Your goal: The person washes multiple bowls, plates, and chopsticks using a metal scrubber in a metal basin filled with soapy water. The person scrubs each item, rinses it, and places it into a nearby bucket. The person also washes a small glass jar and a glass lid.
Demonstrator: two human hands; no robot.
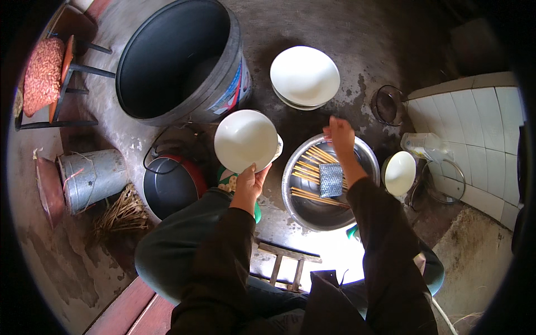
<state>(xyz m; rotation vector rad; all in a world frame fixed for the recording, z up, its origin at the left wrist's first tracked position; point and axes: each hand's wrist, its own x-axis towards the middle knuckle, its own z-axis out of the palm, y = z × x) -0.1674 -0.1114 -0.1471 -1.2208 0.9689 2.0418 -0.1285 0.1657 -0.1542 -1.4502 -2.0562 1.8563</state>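
Note:
My left hand [250,184] grips the near rim of a white bowl [245,140], which is tilted so its inside faces up. Part of another pale dish [278,148] shows behind its right side. My right hand [341,135] is over the far rim of a metal basin [289,209], its fingers bent; whether they touch anything is unclear. Inside the basin lie several wooden chopsticks [307,171] and a grey scouring pad [331,180], which rests on some of them. Beyond the basin, on the floor, stands a stack of white bowls [305,76].
A large dark bucket [234,96] stands at the upper left, with a red-rimmed pan [169,184] below it. Right of the basin are a white bowl [400,173], a plastic bottle [423,145] and glass lids [450,182] by a tiled ledge [465,113].

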